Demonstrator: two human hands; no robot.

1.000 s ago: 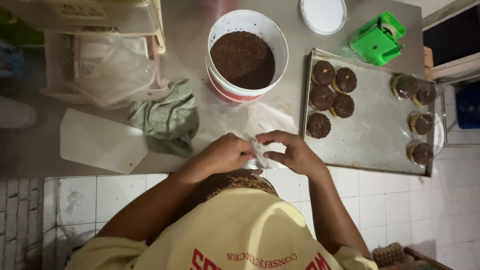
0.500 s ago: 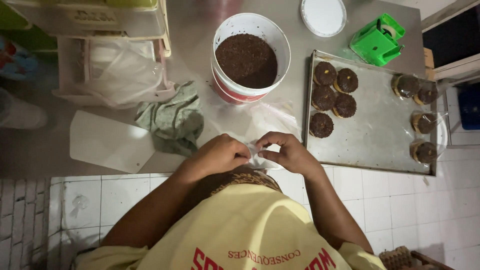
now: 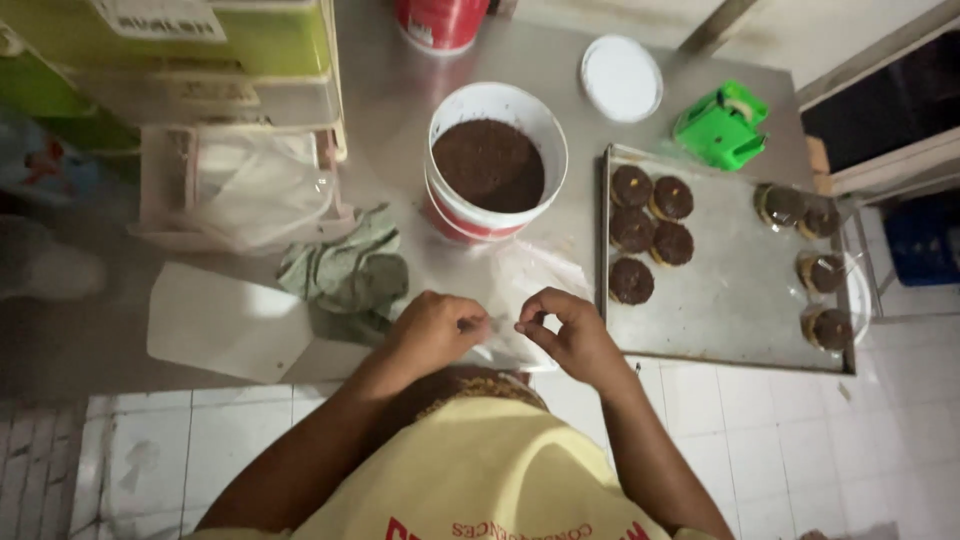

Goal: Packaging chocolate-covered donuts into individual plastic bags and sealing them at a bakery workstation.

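My left hand (image 3: 435, 331) and my right hand (image 3: 567, 333) are close together at the near edge of the steel table (image 3: 385, 90). Both pinch a clear plastic bag (image 3: 520, 285) that lies flat in front of them. Just beyond the bag stands a white bucket (image 3: 494, 160) filled with dark brown crumbs. To the right lies a metal tray (image 3: 735, 290) with several chocolate-coated doughnuts (image 3: 650, 225); the ones along its right side (image 3: 815, 270) look wrapped in clear film.
A crumpled green cloth (image 3: 350, 275) and a white plastic sheet (image 3: 225, 320) lie left of my hands. A basket with clear bags (image 3: 240, 190) sits further left. A white lid (image 3: 621, 78), a green tape dispenser (image 3: 722, 125) and a red can (image 3: 440, 22) stand at the back.
My hands have parted a little while still pinching the clear bag. The view has shifted, so the bucket and tray sit lower in the picture.
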